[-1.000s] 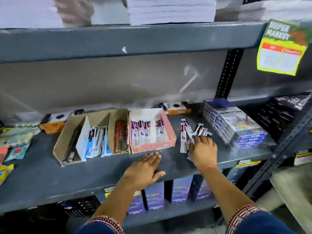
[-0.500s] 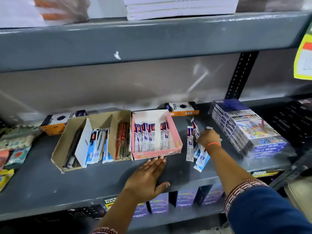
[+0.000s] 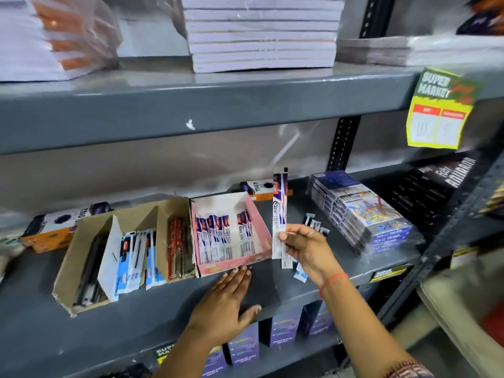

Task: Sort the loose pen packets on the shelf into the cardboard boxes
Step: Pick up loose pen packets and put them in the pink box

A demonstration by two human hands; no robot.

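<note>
My right hand (image 3: 306, 248) holds a white, blue and red pen packet (image 3: 279, 205) upright, just right of the pink cardboard box (image 3: 256, 216). That box holds several matching packets (image 3: 215, 238). More loose packets (image 3: 315, 225) lie on the grey shelf (image 3: 163, 317) behind and under my right hand. My left hand (image 3: 227, 304) lies flat on the shelf, fingers apart, fingertips touching the pink box's front edge. A brown divided box (image 3: 87, 257) to the left holds dark, blue-white and red packets.
A shrink-wrapped stack of colour-pencil packs (image 3: 362, 214) stands right of the loose packets. Orange and black boxes (image 3: 54, 225) lie behind the cardboard boxes. Notebook stacks (image 3: 259, 34) fill the upper shelf. A yellow price tag (image 3: 439, 113) hangs at right.
My right hand has picked one packet out of the loose pile and raised it upright beside the pink box. My left hand has stayed flat on the shelf, edging toward the box front.
</note>
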